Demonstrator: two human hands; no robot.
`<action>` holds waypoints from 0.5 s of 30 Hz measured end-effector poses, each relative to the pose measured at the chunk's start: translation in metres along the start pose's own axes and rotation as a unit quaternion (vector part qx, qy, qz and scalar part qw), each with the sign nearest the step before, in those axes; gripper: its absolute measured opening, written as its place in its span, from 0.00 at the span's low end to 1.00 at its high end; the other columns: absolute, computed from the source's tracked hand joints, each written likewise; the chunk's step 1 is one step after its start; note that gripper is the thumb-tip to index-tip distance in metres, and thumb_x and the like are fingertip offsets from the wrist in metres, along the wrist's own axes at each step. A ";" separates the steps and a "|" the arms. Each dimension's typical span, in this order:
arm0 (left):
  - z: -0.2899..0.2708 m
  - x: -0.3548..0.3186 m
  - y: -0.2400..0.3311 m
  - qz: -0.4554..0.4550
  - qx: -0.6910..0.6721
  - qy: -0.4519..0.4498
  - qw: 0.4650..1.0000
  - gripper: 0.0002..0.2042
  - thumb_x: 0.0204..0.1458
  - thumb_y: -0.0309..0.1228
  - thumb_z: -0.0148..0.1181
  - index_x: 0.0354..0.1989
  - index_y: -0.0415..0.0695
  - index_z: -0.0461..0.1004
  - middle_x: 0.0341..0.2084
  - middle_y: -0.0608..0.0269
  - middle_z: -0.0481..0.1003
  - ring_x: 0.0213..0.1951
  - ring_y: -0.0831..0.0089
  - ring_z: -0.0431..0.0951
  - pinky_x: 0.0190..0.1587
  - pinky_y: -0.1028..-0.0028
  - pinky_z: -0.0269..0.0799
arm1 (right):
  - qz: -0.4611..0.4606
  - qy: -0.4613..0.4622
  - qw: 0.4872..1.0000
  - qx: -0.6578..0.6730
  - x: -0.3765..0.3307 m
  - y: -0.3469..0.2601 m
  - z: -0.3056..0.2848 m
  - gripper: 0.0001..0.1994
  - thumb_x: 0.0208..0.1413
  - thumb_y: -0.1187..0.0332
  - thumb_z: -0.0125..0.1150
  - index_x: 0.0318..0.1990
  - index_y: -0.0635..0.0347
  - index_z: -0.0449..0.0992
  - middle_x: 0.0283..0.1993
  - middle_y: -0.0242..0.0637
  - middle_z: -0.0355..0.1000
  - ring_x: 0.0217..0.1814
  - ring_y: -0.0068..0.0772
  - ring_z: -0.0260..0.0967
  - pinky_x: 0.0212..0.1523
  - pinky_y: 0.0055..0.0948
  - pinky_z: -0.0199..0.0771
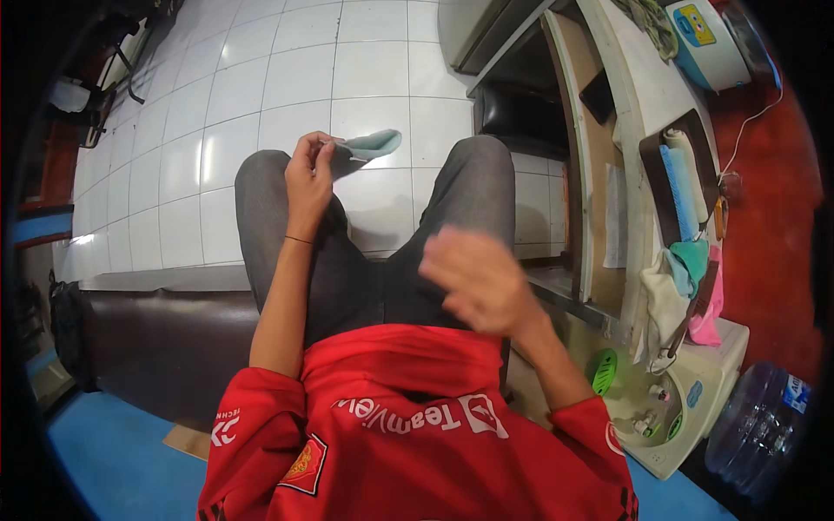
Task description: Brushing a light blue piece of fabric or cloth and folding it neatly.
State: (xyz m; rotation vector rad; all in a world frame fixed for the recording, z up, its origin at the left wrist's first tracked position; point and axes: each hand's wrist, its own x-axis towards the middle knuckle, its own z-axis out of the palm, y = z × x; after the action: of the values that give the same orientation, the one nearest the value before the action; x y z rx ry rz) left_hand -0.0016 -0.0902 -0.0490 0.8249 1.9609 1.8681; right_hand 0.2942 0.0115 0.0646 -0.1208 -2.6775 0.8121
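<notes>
In front of my knees, my left hand [311, 171] pinches one end of a small, thin piece of light teal cloth [375, 146] between thumb and fingers. The cloth sticks out to the right above the floor tiles, its underside dark in shadow. What exactly this piece is, I cannot make out. My right hand [479, 280] hovers over my right thigh, well apart from the cloth. Motion smears its fingers, which point to the left, and nothing shows in it.
I sit on a dark brown bench [165, 343]. At my right, a wooden shelf unit [599, 217] carries a brown tray [658, 187] with rolled cloths, and teal [689, 263] and pink [709, 306] cloths hang nearby. A water dispenser [725, 369] and large bottle [758, 434] stand lower right.
</notes>
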 end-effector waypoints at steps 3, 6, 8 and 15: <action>0.007 0.002 0.004 -0.030 -0.009 0.006 0.999 0.05 0.62 0.23 0.52 0.42 0.36 0.71 0.34 0.64 0.78 0.37 0.81 0.75 0.42 0.80 0.70 | 0.103 -0.081 0.990 -0.049 -0.023 0.035 0.007 0.20 0.65 0.54 0.43 0.57 0.46 0.76 0.68 0.40 0.62 0.71 0.47 0.56 0.69 0.57 0.49; 0.012 0.001 0.009 0.009 -0.024 -0.020 0.999 0.05 0.62 0.23 0.52 0.42 0.36 0.71 0.33 0.64 0.78 0.37 0.81 0.75 0.42 0.80 0.70 | 0.371 -0.099 0.909 -0.159 -0.019 0.103 -0.004 0.23 0.70 0.56 0.33 0.62 0.53 0.70 0.71 0.51 0.56 0.74 0.56 0.49 0.71 0.62 0.40; 0.012 -0.002 0.011 0.013 -0.007 -0.021 1.000 0.05 0.62 0.23 0.52 0.42 0.36 0.71 0.32 0.64 0.78 0.36 0.81 0.74 0.42 0.80 0.70 | 0.448 -0.187 0.809 -0.332 0.000 0.136 -0.014 0.22 0.70 0.56 0.36 0.63 0.53 0.70 0.71 0.56 0.55 0.74 0.55 0.49 0.72 0.52 0.45; 0.003 -0.003 0.008 -0.013 -0.015 -0.021 1.000 0.04 0.62 0.23 0.52 0.41 0.36 0.72 0.31 0.65 0.78 0.35 0.82 0.74 0.40 0.81 0.70 | 0.248 0.233 0.938 -0.062 0.034 0.093 -0.045 0.22 0.69 0.59 0.43 0.63 0.66 0.67 0.70 0.55 0.57 0.73 0.48 0.55 0.69 0.33 0.53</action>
State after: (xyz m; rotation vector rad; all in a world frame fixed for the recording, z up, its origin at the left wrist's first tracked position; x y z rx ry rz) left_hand 0.0041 -0.0896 -0.0418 0.8198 1.9045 1.8455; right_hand 0.2766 0.1189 0.0583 -0.9276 -2.2560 0.6393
